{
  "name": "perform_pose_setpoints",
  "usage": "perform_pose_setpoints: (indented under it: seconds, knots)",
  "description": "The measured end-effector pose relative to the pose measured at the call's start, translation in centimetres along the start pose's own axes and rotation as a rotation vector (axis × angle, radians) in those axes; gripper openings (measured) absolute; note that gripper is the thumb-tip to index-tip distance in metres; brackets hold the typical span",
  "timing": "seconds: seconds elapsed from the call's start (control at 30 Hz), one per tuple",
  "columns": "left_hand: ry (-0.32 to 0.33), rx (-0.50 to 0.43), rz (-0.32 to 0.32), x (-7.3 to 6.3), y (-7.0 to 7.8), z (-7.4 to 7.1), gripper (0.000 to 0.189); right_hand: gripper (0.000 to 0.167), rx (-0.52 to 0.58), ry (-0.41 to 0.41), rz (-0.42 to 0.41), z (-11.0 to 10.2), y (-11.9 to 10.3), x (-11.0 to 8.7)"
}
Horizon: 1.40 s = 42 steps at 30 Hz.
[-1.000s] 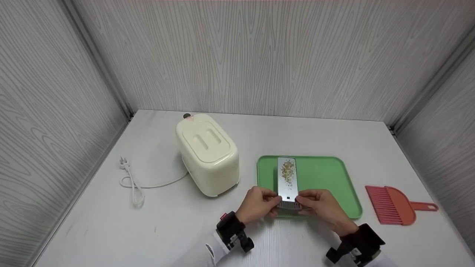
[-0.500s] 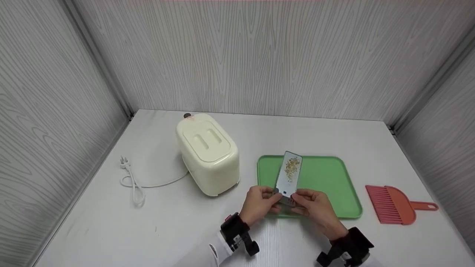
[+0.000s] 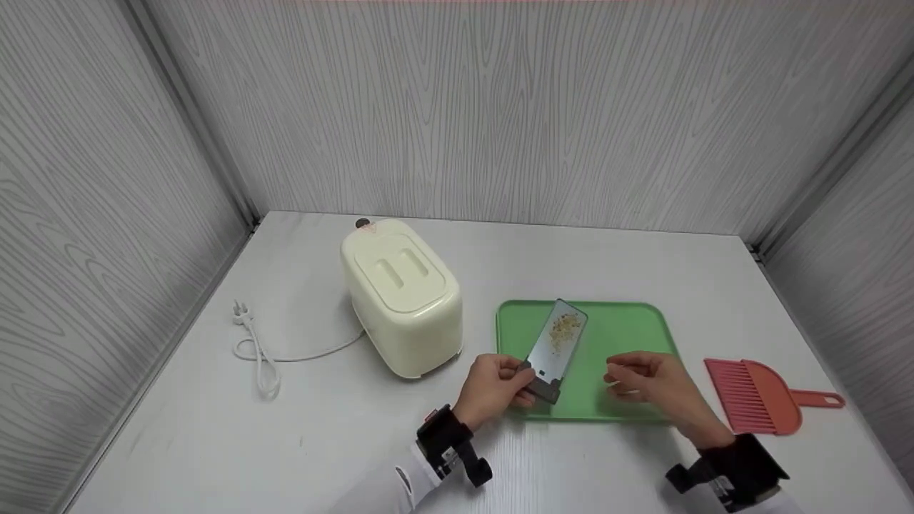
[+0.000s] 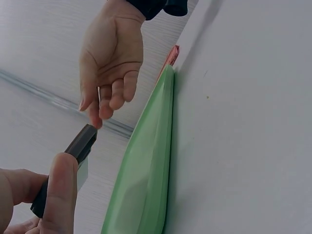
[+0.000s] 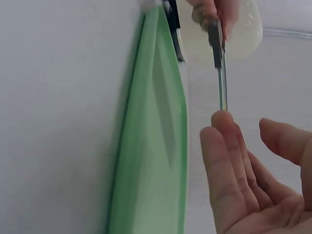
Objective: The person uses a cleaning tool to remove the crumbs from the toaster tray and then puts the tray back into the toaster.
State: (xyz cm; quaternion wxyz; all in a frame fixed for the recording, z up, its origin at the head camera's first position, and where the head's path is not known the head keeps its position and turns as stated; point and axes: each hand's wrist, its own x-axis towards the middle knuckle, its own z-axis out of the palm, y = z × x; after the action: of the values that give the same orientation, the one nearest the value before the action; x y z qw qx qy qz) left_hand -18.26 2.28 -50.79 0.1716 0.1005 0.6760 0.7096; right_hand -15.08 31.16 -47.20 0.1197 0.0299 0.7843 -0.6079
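Note:
My left hand (image 3: 494, 389) pinches the dark grey end of a toaster crumb tray (image 3: 553, 348), thumb on top and fingers below. The tray's metal plate carries a patch of golden-brown crumbs (image 3: 565, 327) and slants away to the upper right. It is held over a green serving tray (image 3: 628, 325), which shows its shadow in the right wrist view. Apart from the crumb tray, my right hand (image 3: 660, 389) hovers over the serving tray's right part with loosely bent fingers and nothing in them. From the left wrist, the crumb tray's dark end (image 4: 80, 144) shows between thumb and fingers.
A cream toaster (image 3: 401, 300) with a lid over its top stands left of the serving tray. Its white cord (image 3: 307, 355) and plug (image 3: 241, 313) lie farther left. At the right lies a red brush with dustpan (image 3: 771, 396). Wood-grain walls (image 3: 457, 107) enclose the table.
My right hand has let go of the crumb tray and moved right. The crumb tray has swung clockwise, its far end shifting right, and stays in my left hand.

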Motion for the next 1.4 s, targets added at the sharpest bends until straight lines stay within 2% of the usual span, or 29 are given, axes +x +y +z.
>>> perform_pose_setpoints:
  seconds: [0.2, 0.43, 0.53, 0.7, 1.0, 1.23, 1.4]
  knots:
    - [-0.01, 0.033, 0.026, 0.0, 0.0, -0.5, 0.014, 0.049, -0.264, -0.01, -0.063, -5.8, -1.0, -1.0]
    - [-0.004, 0.056, 0.024, 0.0, 0.0, -0.9, 0.012, 0.053, -0.635, 0.098, -0.04, -12.0, -1.1, -2.2]
    - [-0.005, 0.05, 0.022, 0.0, 0.1, -1.1, 0.013, 0.05, -0.732, 0.104, -0.041, -14.3, -0.4, -2.6]
    - [-0.005, 0.055, 0.022, -0.1, 0.0, -1.3, 0.013, 0.046, -0.789, 0.078, -0.034, -17.3, 1.0, -2.7]
    - [-0.012, 0.064, 0.025, -0.1, 0.0, -1.3, 0.013, 0.039, -0.935, 0.092, -0.014, -21.4, 2.9, -3.1]
    - [-0.011, 0.064, 0.029, 0.0, 0.0, -1.3, 0.013, 0.043, -1.009, 0.041, 0.053, -22.1, 4.9, -3.1]
    - [-0.012, 0.067, 0.035, 0.0, 0.1, -1.4, 0.013, 0.05, -0.984, 0.01, 0.096, -22.2, 6.4, -3.1]
